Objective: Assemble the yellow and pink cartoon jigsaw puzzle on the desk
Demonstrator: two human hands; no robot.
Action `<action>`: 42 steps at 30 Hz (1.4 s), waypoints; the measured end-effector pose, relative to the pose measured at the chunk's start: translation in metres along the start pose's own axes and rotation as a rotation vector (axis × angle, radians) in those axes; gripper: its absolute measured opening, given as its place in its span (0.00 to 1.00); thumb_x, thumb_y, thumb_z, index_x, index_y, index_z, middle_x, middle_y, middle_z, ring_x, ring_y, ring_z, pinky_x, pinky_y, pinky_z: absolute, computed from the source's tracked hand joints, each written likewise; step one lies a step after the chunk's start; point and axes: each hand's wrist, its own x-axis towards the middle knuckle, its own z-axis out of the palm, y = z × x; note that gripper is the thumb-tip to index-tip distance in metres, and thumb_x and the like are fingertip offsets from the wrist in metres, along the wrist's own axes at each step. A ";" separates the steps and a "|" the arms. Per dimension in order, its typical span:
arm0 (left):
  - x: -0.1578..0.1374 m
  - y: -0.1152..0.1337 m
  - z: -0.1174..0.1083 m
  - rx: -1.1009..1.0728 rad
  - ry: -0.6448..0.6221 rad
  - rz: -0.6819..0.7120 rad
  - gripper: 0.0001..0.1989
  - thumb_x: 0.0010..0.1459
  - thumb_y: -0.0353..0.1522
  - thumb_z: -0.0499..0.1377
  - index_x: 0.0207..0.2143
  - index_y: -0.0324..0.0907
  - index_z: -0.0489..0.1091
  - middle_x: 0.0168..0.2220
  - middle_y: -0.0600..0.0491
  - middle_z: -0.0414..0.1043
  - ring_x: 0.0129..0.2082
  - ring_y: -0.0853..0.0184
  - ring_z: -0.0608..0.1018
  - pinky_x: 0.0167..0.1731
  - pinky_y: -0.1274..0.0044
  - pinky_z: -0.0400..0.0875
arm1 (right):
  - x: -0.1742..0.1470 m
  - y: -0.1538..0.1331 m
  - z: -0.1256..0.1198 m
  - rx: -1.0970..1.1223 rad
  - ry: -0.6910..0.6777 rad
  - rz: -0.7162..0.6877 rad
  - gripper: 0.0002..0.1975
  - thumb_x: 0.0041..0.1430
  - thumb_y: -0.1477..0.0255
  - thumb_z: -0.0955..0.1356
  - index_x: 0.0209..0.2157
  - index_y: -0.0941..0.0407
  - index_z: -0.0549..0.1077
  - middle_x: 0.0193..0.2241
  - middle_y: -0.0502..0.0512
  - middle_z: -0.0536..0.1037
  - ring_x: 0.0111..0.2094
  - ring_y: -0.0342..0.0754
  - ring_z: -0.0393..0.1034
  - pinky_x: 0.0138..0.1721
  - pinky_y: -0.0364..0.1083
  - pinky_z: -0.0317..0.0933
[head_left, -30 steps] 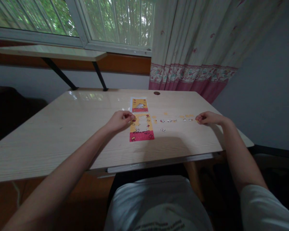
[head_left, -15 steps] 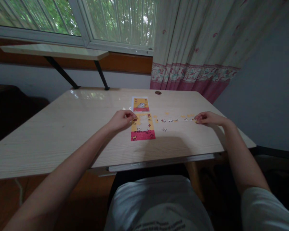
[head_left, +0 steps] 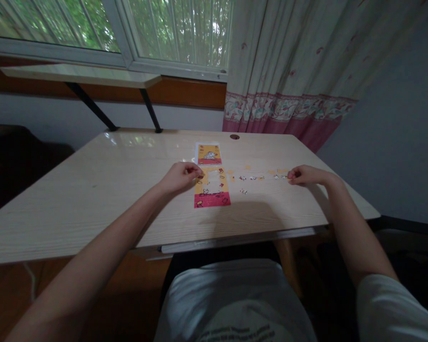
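Observation:
A partly assembled jigsaw puzzle point(head_left: 212, 200), yellow above and pink-red below, lies on the table with a gap in its middle. At its upper left edge is my left hand point(head_left: 184, 176), thumb and fingertips pinched together; whatever they hold is too small to make out. Loose puzzle pieces point(head_left: 253, 178), white and yellow, lie spread to the right of the puzzle. My right hand point(head_left: 304, 175) pinches a small puzzle piece point(head_left: 288, 178) at the far right end of that row. Above the puzzle lies a picture card point(head_left: 209, 154) showing a white animal on yellow and red.
The pale wooden table point(head_left: 128, 190) has a round cable hole point(head_left: 234, 137) near its back edge. A raised shelf point(head_left: 82, 75) on black legs stands at the back left. Behind are a window and a long curtain point(head_left: 281, 71).
My right hand has shifted very slightly left at the end of the row of pieces. My left hand stays by the puzzle's upper left edge.

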 end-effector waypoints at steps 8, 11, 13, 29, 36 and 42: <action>0.000 -0.003 0.003 -0.008 0.015 -0.019 0.10 0.57 0.34 0.60 0.34 0.39 0.80 0.32 0.48 0.80 0.29 0.66 0.72 0.29 0.74 0.63 | -0.003 -0.005 0.008 0.047 -0.003 -0.053 0.18 0.39 0.57 0.72 0.27 0.55 0.68 0.21 0.48 0.66 0.22 0.41 0.56 0.25 0.43 0.52; 0.000 -0.003 0.003 -0.019 0.002 -0.020 0.09 0.57 0.34 0.61 0.34 0.40 0.80 0.32 0.48 0.80 0.29 0.65 0.73 0.29 0.74 0.63 | -0.003 -0.009 0.010 0.055 0.032 -0.083 0.19 0.39 0.59 0.72 0.32 0.55 0.71 0.24 0.50 0.70 0.25 0.43 0.60 0.27 0.44 0.56; 0.000 -0.003 0.003 -0.020 -0.002 -0.021 0.09 0.57 0.34 0.61 0.34 0.40 0.80 0.32 0.48 0.80 0.29 0.65 0.73 0.29 0.74 0.63 | -0.004 -0.015 0.013 0.075 0.013 -0.167 0.18 0.41 0.61 0.71 0.34 0.56 0.72 0.27 0.52 0.72 0.27 0.44 0.64 0.30 0.44 0.59; -0.002 0.002 0.000 0.033 -0.019 -0.015 0.12 0.58 0.36 0.59 0.35 0.39 0.80 0.32 0.48 0.80 0.26 0.67 0.69 0.28 0.74 0.61 | 0.005 -0.085 0.071 -0.011 -0.031 -0.554 0.11 0.47 0.76 0.67 0.35 0.56 0.76 0.33 0.53 0.77 0.30 0.43 0.64 0.34 0.43 0.58; 0.000 -0.004 0.002 0.002 0.002 0.011 0.11 0.57 0.36 0.60 0.34 0.39 0.80 0.31 0.48 0.79 0.28 0.66 0.71 0.29 0.74 0.61 | 0.009 -0.120 0.078 -0.163 0.036 -0.551 0.11 0.53 0.69 0.71 0.38 0.58 0.78 0.32 0.55 0.77 0.31 0.44 0.66 0.34 0.43 0.58; 0.000 -0.006 0.002 0.023 0.015 0.026 0.12 0.58 0.37 0.60 0.34 0.39 0.79 0.29 0.49 0.78 0.27 0.66 0.70 0.28 0.74 0.62 | 0.010 -0.143 0.079 -0.308 -0.031 -0.505 0.11 0.51 0.70 0.73 0.38 0.60 0.79 0.33 0.56 0.78 0.32 0.45 0.68 0.34 0.43 0.57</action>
